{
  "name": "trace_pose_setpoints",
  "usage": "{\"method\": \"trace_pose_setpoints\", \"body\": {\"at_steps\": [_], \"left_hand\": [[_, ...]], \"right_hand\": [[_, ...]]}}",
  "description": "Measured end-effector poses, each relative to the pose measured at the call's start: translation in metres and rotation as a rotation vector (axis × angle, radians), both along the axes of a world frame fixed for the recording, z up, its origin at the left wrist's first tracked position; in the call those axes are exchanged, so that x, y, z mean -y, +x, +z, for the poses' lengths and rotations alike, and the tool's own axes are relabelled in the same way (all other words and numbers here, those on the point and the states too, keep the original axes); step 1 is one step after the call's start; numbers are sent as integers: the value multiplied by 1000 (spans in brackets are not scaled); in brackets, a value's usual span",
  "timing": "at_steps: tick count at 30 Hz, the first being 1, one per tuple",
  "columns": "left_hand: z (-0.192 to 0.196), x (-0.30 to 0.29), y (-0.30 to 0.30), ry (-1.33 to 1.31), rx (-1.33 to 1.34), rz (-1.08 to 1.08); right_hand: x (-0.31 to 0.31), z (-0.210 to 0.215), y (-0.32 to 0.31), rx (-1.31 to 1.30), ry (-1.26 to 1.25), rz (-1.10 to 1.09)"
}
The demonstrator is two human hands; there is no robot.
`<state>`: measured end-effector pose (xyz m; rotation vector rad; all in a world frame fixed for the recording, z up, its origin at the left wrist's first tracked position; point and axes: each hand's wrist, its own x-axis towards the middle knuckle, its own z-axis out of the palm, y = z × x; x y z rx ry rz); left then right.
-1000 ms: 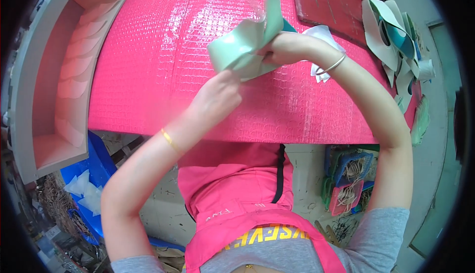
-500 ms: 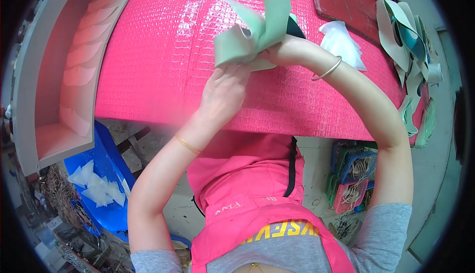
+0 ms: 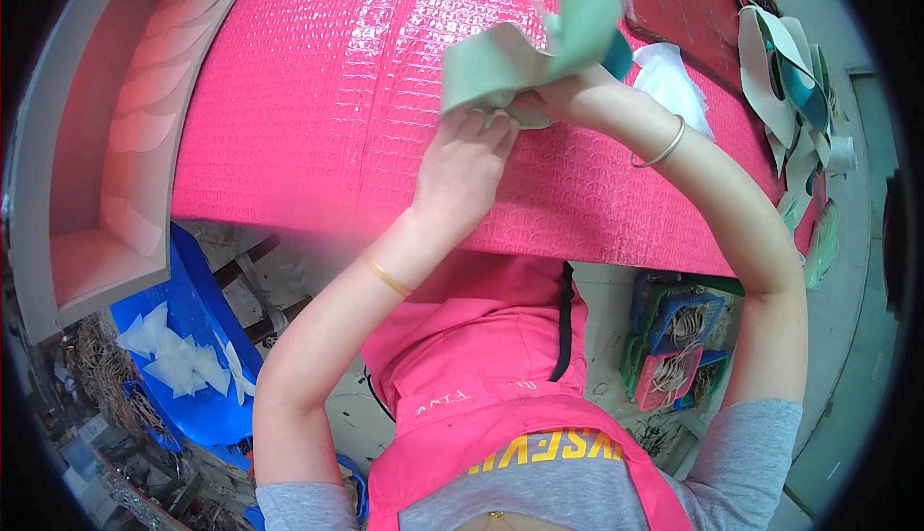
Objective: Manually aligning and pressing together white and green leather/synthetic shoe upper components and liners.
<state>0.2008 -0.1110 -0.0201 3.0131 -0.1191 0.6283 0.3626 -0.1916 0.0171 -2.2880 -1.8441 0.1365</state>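
Both hands work a curled pale-green leather piece above the pink table.

Head view: the left hand pinches the green leather piece at its lower edge, and the right hand has its fingers clenched on it from behind. Held only by its edges, the springy sheet could slip out or crease over the table.

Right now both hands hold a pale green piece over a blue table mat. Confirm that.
Not quite. Both the left hand and the right hand do hold the pale green piece, but the head view shows the table mat is pink, not blue.
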Motion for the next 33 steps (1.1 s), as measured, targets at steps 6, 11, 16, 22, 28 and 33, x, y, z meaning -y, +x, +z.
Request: {"method": "trace_pose_setpoints", "body": {"at_steps": [6,11,16,22,28,33], "left_hand": [[8,-1,11,175,34,-122],[32,-7,-1,199,-225,-234],[22,-5,-31,214,-146,-166],[2,-6,-40,-237,-70,-54],[-9,1,-36,-205,22,28],[-5,6,-39,-290,33,47]], "right_hand": [[10,47,43,-199,-561,18],[6,59,32,-364,-778,-14],[-7,40,-9,-613,-573,124],[-2,-15,-5,-652,-200,-30],[-6,-55,10,-663,-125,37],[-2,-47,-2,609,117,318]]}}
